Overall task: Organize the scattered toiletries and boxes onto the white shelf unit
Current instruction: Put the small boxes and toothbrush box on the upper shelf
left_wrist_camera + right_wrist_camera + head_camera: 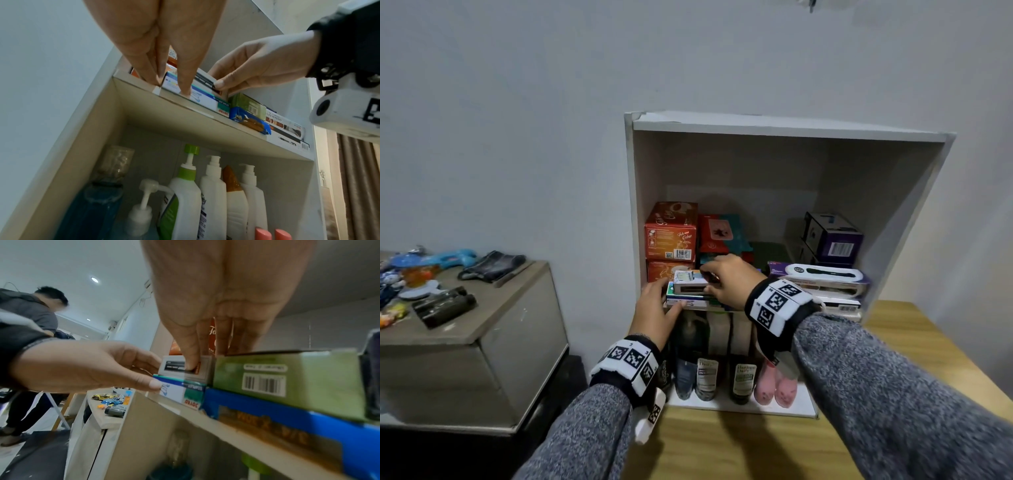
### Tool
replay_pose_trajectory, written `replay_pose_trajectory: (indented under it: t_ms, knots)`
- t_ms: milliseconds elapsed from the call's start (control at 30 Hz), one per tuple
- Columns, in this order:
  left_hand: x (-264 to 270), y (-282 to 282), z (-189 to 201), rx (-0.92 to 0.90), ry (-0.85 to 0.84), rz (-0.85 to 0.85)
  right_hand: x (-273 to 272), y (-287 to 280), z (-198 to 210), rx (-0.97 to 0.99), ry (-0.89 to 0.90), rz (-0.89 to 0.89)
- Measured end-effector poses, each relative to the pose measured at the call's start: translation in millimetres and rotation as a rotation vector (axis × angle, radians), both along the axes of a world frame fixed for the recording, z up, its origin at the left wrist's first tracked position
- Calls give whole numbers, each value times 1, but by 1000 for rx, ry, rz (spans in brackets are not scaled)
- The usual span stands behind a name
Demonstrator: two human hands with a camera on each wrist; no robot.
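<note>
A low grey cabinet (493,329) is seen to the left of the scene, against the pale wall (500,120). On its top, a dark folded cloth (491,265), black binoculars (443,306) and a blue toy (453,258) are laid among other small coloured items that cannot be made out. In the right wrist view, a gold toy car (102,396) and a blue toy car (112,401) are shown on that top. A wooden table (914,363) is seen at the right. A person in a grey top (30,311) is seen standing behind. A brown curtain (357,186) is shown in the left wrist view.
</note>
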State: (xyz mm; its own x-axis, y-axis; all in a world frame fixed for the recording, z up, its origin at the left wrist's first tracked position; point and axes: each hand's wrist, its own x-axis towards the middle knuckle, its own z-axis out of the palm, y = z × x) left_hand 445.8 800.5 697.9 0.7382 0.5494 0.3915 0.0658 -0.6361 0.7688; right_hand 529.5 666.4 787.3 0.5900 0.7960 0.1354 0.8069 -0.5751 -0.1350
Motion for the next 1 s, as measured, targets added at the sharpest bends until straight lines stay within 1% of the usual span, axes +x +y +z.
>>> replay_pose_trajectory:
  t_ms: [167,367,600,1000]
  knots:
    - [0,6,3,-11,-21,-43,1,4,-9,68,-17,-14]
    - [1,5,2,-9,-37,-34,-1,6,-13,116,-17,-31]
    - [1,4,2,-16,-46,-37,-10,11,-23,199,-13,-103]
    - [0,2,3,4,-10,-24,-14,10,-25,231,35,-132]
